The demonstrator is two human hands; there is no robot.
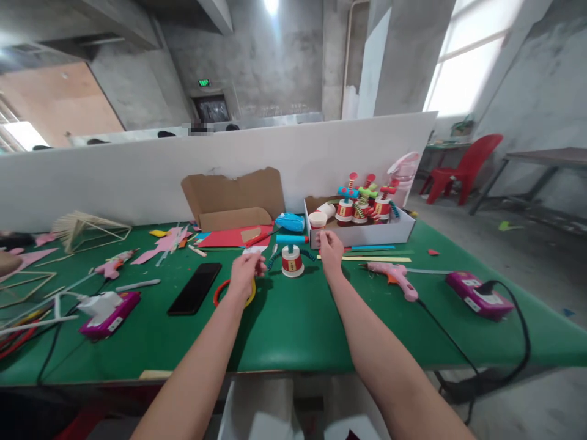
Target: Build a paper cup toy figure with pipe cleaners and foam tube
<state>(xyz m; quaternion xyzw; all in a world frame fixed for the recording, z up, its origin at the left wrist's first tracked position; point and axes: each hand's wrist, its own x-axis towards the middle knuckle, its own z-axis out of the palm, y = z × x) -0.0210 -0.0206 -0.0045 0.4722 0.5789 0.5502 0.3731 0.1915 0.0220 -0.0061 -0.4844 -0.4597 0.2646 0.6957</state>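
A small figure stands upright between my hands: a red and white paper cup [292, 266] topped by a blue tube [288, 240], with folded dark green paper arms at its sides. My left hand [246, 270] is closed, fingers curled, just left of the figure; what is in it, if anything, I cannot make out. Under that wrist lie a yellow ring [252, 293] and a red ring [217, 294]. To the right of the figure, my right hand [330, 247] has its fingers pinched together before the box's front left corner. Whether it holds anything is hidden.
Several similar figures [360, 205] stand in a white box [371, 233] at the back right. A pink glue gun [397, 276] and a purple power block [477, 294] lie to the right. A black phone [195, 288], another glue gun [112, 267] and paper scraps are on the left.
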